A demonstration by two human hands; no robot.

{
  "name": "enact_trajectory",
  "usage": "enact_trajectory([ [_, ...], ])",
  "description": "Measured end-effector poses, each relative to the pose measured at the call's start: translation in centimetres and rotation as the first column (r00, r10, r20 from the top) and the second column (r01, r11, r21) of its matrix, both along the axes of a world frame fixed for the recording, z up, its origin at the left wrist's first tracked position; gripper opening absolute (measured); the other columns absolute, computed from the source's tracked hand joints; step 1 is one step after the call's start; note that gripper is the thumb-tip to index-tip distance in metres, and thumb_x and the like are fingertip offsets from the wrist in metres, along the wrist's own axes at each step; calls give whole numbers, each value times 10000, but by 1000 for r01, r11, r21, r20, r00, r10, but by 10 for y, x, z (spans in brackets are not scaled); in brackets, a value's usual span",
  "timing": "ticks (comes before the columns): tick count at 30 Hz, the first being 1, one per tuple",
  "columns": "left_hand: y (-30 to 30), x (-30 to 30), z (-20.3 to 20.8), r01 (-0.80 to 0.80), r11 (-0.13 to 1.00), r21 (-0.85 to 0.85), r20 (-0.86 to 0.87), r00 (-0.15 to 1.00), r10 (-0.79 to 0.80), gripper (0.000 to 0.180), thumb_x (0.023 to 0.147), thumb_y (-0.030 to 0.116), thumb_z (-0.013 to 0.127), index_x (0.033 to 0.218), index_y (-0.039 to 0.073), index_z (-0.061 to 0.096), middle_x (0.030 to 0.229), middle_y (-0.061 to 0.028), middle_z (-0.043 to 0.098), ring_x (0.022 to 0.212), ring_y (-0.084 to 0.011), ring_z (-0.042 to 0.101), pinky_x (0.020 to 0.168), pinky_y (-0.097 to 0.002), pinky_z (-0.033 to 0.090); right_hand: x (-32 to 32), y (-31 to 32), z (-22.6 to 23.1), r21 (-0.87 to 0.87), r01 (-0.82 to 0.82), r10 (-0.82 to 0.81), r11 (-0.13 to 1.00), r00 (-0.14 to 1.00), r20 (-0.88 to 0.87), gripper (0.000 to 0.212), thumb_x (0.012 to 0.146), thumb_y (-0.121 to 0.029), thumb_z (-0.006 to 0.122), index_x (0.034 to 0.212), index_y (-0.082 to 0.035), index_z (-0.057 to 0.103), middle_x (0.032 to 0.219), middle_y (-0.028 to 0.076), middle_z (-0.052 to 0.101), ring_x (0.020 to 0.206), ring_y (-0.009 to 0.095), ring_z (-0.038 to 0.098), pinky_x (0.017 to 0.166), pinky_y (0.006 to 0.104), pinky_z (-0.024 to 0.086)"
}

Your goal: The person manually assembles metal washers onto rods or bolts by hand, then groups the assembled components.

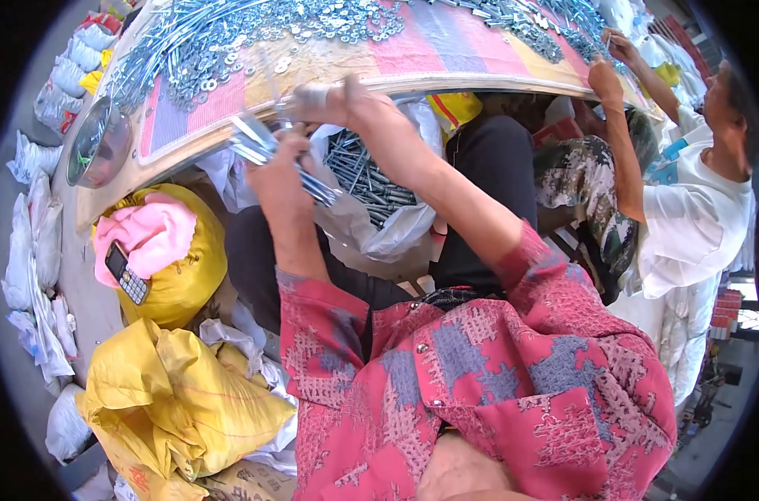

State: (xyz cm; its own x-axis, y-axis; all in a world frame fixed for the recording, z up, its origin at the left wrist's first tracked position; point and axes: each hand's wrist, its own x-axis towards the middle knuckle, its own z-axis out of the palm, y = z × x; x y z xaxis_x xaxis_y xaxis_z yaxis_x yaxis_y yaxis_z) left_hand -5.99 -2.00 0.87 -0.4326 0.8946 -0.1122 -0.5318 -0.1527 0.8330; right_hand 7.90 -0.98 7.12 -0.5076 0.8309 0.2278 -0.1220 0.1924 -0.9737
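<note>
My left hand (284,179) is closed round a bundle of long, shiny metal bolts (254,140), whose ends stick out on both sides of the fist. Just beyond it, near the table edge, my right hand (343,103) is blurred by motion. Its fingers are smeared, so what they hold, if anything, does not show. Below both hands, between my knees, an open white bag (389,242) holds a heap of assembled bolts (367,177). On the table lie loose washers (216,71) and a spread of thin metal rods or bolts (166,50).
The striped cloth-covered table (413,50) has a curved wooden edge. A clear bowl (99,144) sits on its left corner. A phone (127,272) and pink cloth (158,234) rest on a yellow sack (191,280); another yellow sack (187,401) is nearer. At right, a co-worker (688,192) handles parts.
</note>
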Motion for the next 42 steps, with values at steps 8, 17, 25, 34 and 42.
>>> enact_trajectory([
  [8,-21,24,12,81,996,39,-154,985,-74,131,744,-9,694,855,-44,636,660,-67,601,491,-117,527,444,-225,395,-8,7,-4,20,253,-252,967,954,163,492,1019,-429,297,998,11,515,890,73,619,967,170,584,859,339,436],
  [17,-28,23,17,72,997,-1,-133,989,-71,75,750,-44,692,790,-13,636,618,-52,602,485,-91,529,420,-215,375,-9,10,-11,-177,195,-205,965,978,-36,567,1010,-469,307,850,28,528,797,65,543,768,140,482,797,338,417],
  [25,-20,-10,-7,271,960,69,218,935,-280,143,815,7,623,937,-38,563,765,-138,611,507,-142,532,431,-219,410,13,6,0,24,170,-169,985,985,-33,342,947,-304,543,1101,-16,645,943,43,670,865,87,598,809,267,469],
  [34,-44,16,1,284,958,-34,-159,945,-285,218,782,7,714,984,-2,631,774,-46,641,558,-95,572,413,-216,405,4,-9,-37,308,258,-328,916,923,200,288,865,-201,617,832,85,615,608,192,571,563,169,577,540,350,447],
  [42,-37,-15,-7,351,930,-109,-110,926,-362,111,820,68,670,882,-24,669,795,-112,685,470,-80,513,398,-182,372,63,7,-52,347,-38,-273,937,541,796,347,846,-312,617,901,29,659,696,198,596,631,274,586,606,383,451],
])
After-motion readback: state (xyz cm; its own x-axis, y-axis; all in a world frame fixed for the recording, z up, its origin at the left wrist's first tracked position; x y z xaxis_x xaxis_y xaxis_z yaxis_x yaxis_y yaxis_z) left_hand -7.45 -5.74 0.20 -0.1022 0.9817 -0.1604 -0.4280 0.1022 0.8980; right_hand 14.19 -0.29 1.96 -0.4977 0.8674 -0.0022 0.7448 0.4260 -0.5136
